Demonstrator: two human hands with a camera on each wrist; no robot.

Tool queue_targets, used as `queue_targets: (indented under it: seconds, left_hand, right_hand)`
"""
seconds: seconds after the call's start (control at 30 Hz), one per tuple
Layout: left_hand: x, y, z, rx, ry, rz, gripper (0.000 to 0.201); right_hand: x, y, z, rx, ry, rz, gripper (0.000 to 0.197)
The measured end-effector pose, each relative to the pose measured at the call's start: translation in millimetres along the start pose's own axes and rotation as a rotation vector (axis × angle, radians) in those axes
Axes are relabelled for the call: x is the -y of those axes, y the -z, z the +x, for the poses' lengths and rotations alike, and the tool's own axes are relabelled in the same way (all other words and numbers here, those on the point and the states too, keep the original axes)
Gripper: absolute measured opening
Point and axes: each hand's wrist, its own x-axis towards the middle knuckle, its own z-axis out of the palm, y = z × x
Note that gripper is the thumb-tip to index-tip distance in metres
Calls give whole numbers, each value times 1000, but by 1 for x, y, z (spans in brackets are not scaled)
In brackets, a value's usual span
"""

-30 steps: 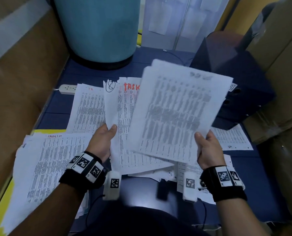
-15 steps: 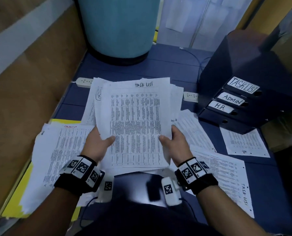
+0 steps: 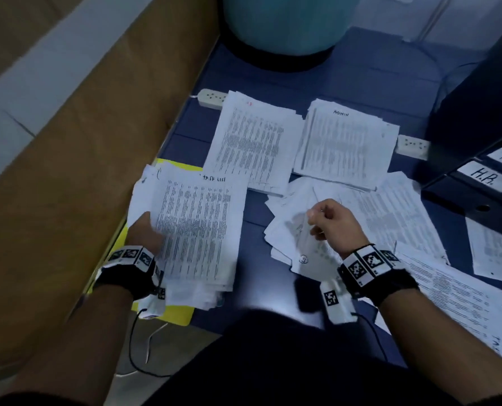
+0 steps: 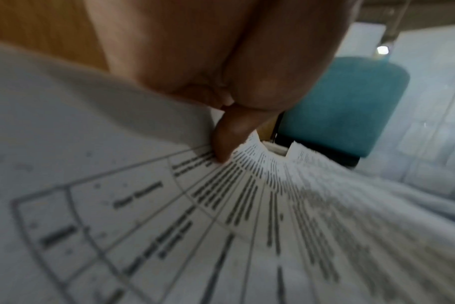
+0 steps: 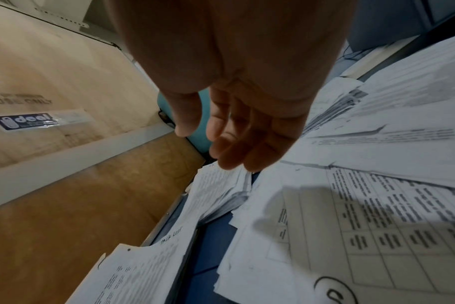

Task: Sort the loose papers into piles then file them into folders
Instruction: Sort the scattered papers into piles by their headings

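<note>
the left hand [image 3: 144, 232] lies low at the left, its thumb [image 4: 225, 139] pressed down, fingers hidden. the right hand [image 3: 330, 224] hovers with fingers [image 5: 237, 144] loosely curled, holding nothing. both wrists wear black bands.

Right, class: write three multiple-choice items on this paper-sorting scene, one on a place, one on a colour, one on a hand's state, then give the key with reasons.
1. Where does the Task List pile lie?
A. on the yellow folder
B. on the black binders
C. on the power strip

2. What colour is the round bin?
A. red
B. teal
C. white

3. What is the right hand doing?
A. gripping a binder
B. holding a pen
C. hovering empty over the loose papers

Key: 1 A, yellow shows under the pile's edges; 2 B, teal in head view; 3 C, fingers loosely curled, nothing held.
</note>
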Motion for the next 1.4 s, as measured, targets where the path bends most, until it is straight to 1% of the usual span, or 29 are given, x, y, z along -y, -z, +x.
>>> queue_targets:
  seconds: [0.03, 0.07, 0.13, 0.17, 0.2, 0.23, 0.27, 0.33, 0.37, 0.47, 0.5, 0.57, 0.6, 0.67, 0.73, 0.77, 0.83, 0.87, 0.9, 0.97, 1.03, 1.07, 1.13, 1.23, 1.3, 1.33, 1.37, 1.4]
  left_hand:
    - [0, -1, -1, -24, 10, 42, 18]
    - [-1, -3, -1, -39, 23, 81, 25]
    - [-12, -5, -6, -92, 77, 147, 62]
    - [-19, -7, -7, -153, 91, 175, 77]
    - [-30, -8, -11, -211, 75, 187, 85]
    - [-42, -9, -14, -237, 34, 201, 86]
    - [-54, -12, -16, -227, -31, 198, 81]
    - [-88, -21, -21, -150, -191, 130, 66]
    - [-106, -29, -23, -111, -296, 73, 58]
    - [-159, -63, -42, 42, -587, -50, 44]
    - [-176, -76, -52, 106, -651, -65, 42]
    - [-203, -105, -70, 251, -710, -75, 40]
    - [-213, -119, -77, 322, -710, -57, 40]
    - [-225, -147, -87, 440, -654, 35, 43]
    - [-228, -171, -91, 502, -568, 131, 50]
    - [-229, -180, -94, 508, -523, 152, 55]
    - [-232, -196, -101, 499, -446, 132, 64]
    - [-235, -201, -105, 494, -406, 92, 69]
    - [-238, -206, -108, 485, -360, 37, 76]
    - [-246, -213, -112, 458, -257, -79, 88]
    - [-254, -217, -114, 432, -144, -162, 92]
    - [-258, -220, -115, 425, -106, -176, 90]
    - [-261, -225, -115, 434, -94, -128, 80]
    - [-263, -227, -111, 492, -141, -39, 73]
    - [-258, -227, -103, 486, -166, -38, 76]
    - [-255, -225, -101, 471, -177, -49, 74]
    - [-253, -220, -102, 460, -188, -62, 62]
    - [-250, -213, -103, 447, -193, -81, 41]
  right_hand:
    - [-2, 0, 2, 1, -10, 3, 10]
    - [-4, 1, 3, 0, -15, 0, 11]
    - [-8, 7, 3, -13, -20, 6, 15]
    - [-11, 12, 2, -26, -25, 16, 16]
    - [-13, 18, 1, -44, -35, 23, 16]
    - [-17, 26, 0, -67, -46, 26, 17]
    - [-21, 35, -2, -90, -58, 26, 18]
    - [-30, 54, -7, -136, -85, 34, 18]
    - [-35, 64, -10, -162, -99, 44, 17]
    - [-51, 93, -22, -250, -150, 46, 14]
    - [-57, 102, -26, -277, -171, 40, 13]
    - [-73, 122, -35, -320, -223, 16, 14]
    - [-81, 131, -39, -338, -249, -10, 15]
    - [-100, 146, -46, -360, -296, -86, 16]
    - [-115, 154, -54, -341, -329, -203, 13]
    - [-119, 156, -57, -310, -356, -262, 18]
    - [-126, 155, -61, -207, -426, -367, 40]
    - [-127, 153, -63, -157, -450, -416, 48]
    - [-128, 152, -64, -124, -460, -446, 53]
    - [-130, 153, -65, -103, -444, -455, 61]
    - [-129, 157, -65, -99, -438, -427, 64]
    - [-130, 161, -65, -98, -446, -397, 64]
    - [-131, 165, -64, -84, -451, -375, 63]
    - [-132, 169, -62, -82, -432, -394, 61]
    - [-133, 172, -61, -96, -441, -377, 60]
    - [-133, 173, -60, -100, -446, -371, 59]
    - [-132, 173, -60, -102, -447, -371, 59]
    - [-132, 173, -60, -98, -447, -379, 58]
